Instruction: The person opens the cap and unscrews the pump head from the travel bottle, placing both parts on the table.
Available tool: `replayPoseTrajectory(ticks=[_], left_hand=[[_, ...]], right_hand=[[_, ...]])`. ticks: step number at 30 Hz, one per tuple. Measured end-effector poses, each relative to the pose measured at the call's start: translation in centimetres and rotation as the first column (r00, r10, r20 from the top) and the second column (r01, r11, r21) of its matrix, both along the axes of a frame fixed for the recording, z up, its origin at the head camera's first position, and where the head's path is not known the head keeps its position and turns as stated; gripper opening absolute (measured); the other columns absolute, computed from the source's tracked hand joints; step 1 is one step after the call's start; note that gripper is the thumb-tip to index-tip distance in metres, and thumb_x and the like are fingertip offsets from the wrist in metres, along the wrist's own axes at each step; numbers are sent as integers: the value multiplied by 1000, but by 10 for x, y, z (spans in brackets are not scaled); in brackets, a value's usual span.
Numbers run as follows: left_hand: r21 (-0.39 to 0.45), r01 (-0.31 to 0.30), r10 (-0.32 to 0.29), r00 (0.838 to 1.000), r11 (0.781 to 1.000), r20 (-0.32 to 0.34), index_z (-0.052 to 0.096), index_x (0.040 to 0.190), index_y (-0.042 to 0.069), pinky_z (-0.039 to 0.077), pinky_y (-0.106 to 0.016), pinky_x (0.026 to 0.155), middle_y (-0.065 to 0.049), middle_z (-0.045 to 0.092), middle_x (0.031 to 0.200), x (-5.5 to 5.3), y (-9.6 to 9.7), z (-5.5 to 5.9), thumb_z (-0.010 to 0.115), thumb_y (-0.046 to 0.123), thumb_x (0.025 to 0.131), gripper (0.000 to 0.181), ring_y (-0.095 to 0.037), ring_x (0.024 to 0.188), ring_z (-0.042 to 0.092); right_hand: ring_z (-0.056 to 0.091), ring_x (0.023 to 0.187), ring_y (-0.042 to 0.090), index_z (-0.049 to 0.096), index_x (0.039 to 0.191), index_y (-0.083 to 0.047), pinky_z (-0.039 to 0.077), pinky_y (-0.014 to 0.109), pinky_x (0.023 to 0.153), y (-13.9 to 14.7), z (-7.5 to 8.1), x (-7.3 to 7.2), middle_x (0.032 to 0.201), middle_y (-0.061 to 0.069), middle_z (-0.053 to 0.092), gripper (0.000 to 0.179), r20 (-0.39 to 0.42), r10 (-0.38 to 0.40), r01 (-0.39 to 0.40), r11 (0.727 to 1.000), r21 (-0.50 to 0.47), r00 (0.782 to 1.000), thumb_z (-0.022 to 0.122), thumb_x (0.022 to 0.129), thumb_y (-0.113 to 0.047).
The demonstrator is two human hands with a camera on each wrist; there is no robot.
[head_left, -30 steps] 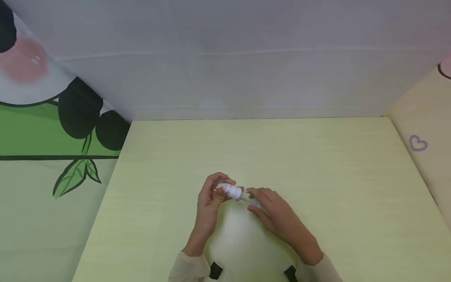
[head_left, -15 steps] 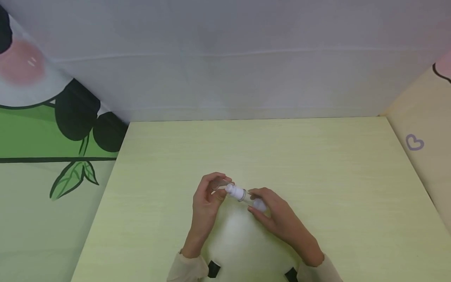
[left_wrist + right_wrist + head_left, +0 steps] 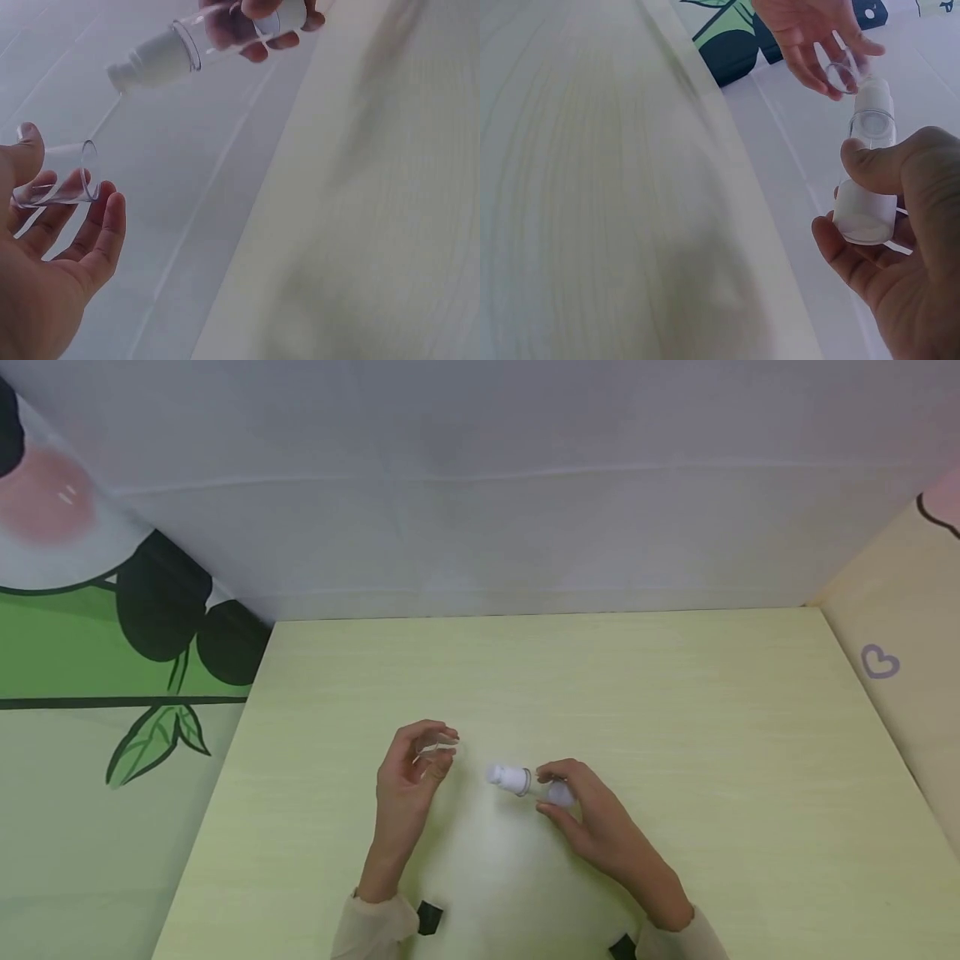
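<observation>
A small clear pump bottle (image 3: 513, 779) with a white pump top is tilted in my right hand (image 3: 600, 822), its pump end toward the left hand. In the right wrist view the thumb and fingers grip the clear body of the bottle (image 3: 865, 214), near its white base. My left hand (image 3: 408, 781) pinches a clear, hollow cap (image 3: 67, 174) between thumb and fingers, its round mouth facing the bottle. Cap and bottle are apart, with a gap between them. Both hands are held above the table.
The pale yellow table (image 3: 675, 710) spreads under both hands. Behind it rises a grey-white wall cloth (image 3: 525, 527). Printed panels stand at the sides, a green one (image 3: 75, 643) at left and a beige one (image 3: 892, 610) at right.
The clear cap has come off the pump bottle. My left hand has moved left with it, while the right hand holds the bottle nearly in place, shifted slightly right.
</observation>
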State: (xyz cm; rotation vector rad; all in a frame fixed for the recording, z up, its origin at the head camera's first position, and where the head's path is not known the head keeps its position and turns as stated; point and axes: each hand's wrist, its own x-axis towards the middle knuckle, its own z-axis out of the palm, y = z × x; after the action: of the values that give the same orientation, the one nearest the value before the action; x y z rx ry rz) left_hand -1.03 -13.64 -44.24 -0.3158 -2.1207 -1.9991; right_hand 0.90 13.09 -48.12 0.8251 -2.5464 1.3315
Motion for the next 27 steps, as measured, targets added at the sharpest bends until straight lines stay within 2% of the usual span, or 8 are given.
replayPoseTrajectory(ticks=[4,7,10,14,18,22,27], left_hand=[[-118,-35,40,999,992,35,62,130,7,56,-23,96,-13,70,120,-2,-13,-7,72,-3,94,39,-17,109,68],[-196,-54,64,997,979,48,65,129,13,54,-23,99,-11,71,121,-3,-20,-12,75,2,94,38,-22,110,67],[-260,-74,94,993,963,67,67,126,19,55,-28,101,-6,72,121,-4,-26,-15,78,8,93,37,-25,111,66],[-325,-92,129,987,941,95,68,123,22,56,-38,102,-7,73,119,-5,-31,-18,81,9,90,37,-28,111,66],[-396,-111,166,980,911,107,68,122,19,57,-41,100,-9,74,119,-7,-35,-24,83,8,88,39,-23,108,67],[-481,-129,209,971,867,117,68,120,16,58,-37,98,-4,74,118,-9,-38,-29,85,8,86,39,-17,108,68],[-564,-123,252,955,816,156,68,120,10,58,-43,97,-9,73,121,-11,-39,-32,85,8,86,38,-25,111,69]], right_hand=[[62,104,13,57,127,-8,54,29,88,1,1,1,121,0,67,47,24,-6,6,1000,0,1000,81,88,-2],[62,105,12,57,127,-8,54,28,88,1,1,2,120,0,67,46,32,-11,11,1000,4,999,82,87,-3],[62,105,13,58,126,-7,53,28,88,0,1,3,120,0,66,46,34,-8,8,1000,4,999,82,87,-3],[63,107,16,58,126,-6,53,27,90,0,1,3,121,1,66,46,33,1,-1,1000,0,999,82,87,-3],[63,106,16,58,125,-6,52,26,90,-2,0,2,121,1,66,46,25,9,-9,1000,-6,1000,82,86,-1],[62,104,16,58,124,-6,53,26,88,-3,1,3,120,1,67,47,23,15,-15,1000,-8,1000,83,85,0],[62,105,18,58,124,-6,54,28,87,-5,3,4,121,2,66,48,34,20,-20,1000,2,999,83,84,1]])
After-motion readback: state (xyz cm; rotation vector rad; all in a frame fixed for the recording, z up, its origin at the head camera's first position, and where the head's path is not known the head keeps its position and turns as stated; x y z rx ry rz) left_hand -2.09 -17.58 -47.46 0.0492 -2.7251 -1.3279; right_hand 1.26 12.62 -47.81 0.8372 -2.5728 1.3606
